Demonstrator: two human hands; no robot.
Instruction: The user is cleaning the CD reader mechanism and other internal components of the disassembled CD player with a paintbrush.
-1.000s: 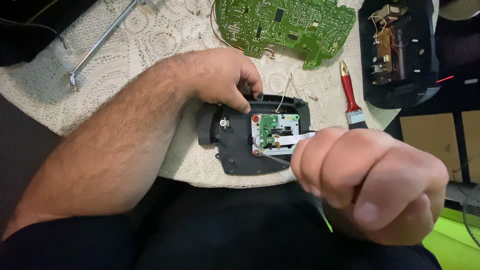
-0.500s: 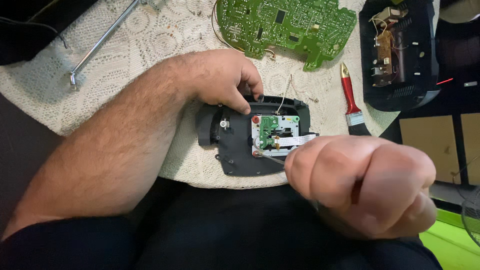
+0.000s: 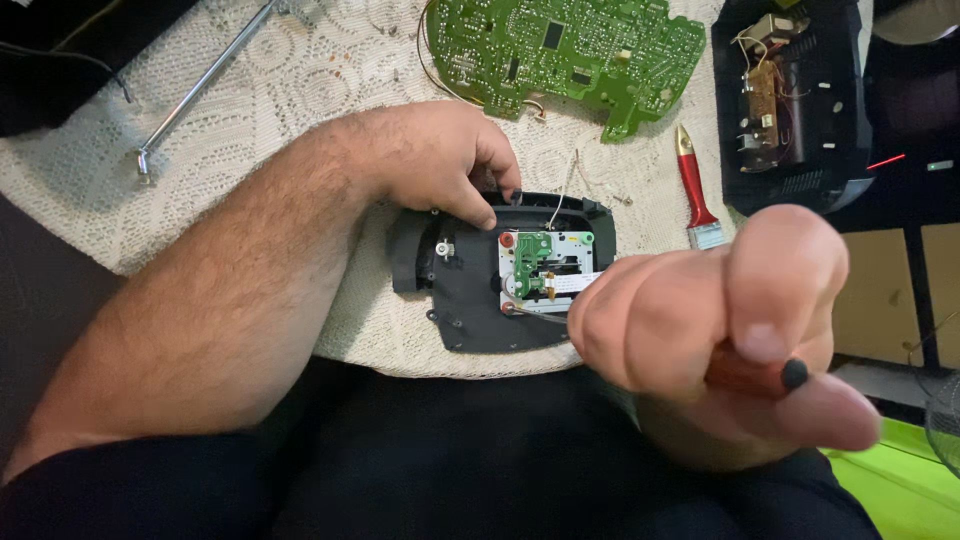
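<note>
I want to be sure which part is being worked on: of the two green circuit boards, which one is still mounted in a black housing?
The small green board, fixed in the black housing under the left hand. The large green board lies bare on the lace cloth.

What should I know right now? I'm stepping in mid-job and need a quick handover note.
Left hand presses down the top edge of the black plastic housing on the lace cloth. Right hand grips a red-handled screwdriver, its tip at the lower left of the small green board inside the housing.
Done: large green circuit board is out, lying above.
Left: the small board is still seated. A red-handled brush lies to the right.
</note>
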